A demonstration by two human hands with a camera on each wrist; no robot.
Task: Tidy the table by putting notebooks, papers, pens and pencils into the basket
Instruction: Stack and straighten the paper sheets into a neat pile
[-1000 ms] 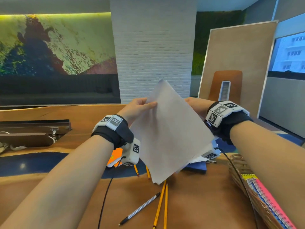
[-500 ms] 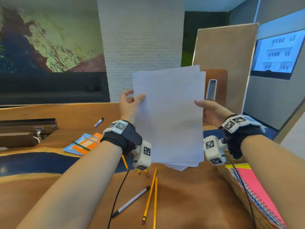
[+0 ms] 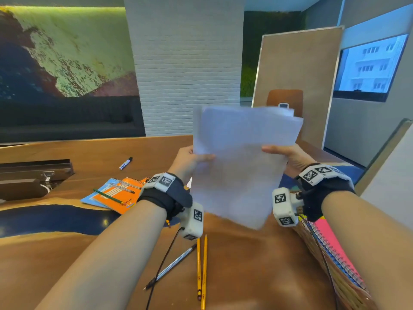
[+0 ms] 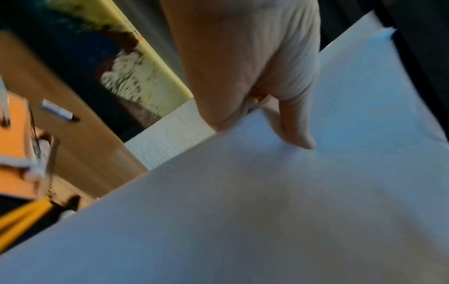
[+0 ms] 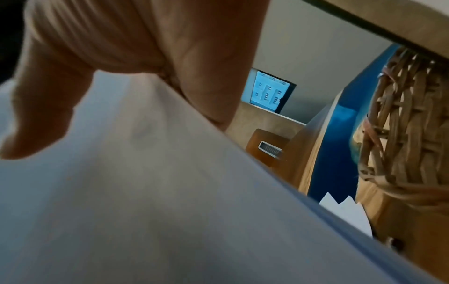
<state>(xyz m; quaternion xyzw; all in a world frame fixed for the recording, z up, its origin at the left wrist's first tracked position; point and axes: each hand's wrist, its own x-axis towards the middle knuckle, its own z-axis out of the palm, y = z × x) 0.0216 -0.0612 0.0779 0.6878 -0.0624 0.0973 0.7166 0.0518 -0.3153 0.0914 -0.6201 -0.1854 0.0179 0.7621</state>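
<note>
1. Wooden table (image 3: 93, 253) with a dark blue inlay fills the foreground, with a white brick pillar and a painted wall behind it.
2. Left hand (image 3: 187, 161) pinches the left edge of the papers (image 3: 241, 162), thumb on the near face; right hand (image 3: 288, 158) pinches the right edge the same way.
3. These sheets stand nearly upright in the air above the table's middle, their top edges fanned unevenly.
4. Judged by looks, they are light, floppy and slippery against each other, so gripping both side edges near mid-height should keep them together.
5. Just right of the papers, at the table's right edge, sits the wicker basket (image 3: 312, 247), already holding spiral notebooks (image 3: 333, 240).
6. Below lie two yellow pencils (image 3: 201, 267) and a pen (image 3: 172, 266); further left, an orange notebook (image 3: 120, 198) and a marker (image 3: 125, 163).
</note>
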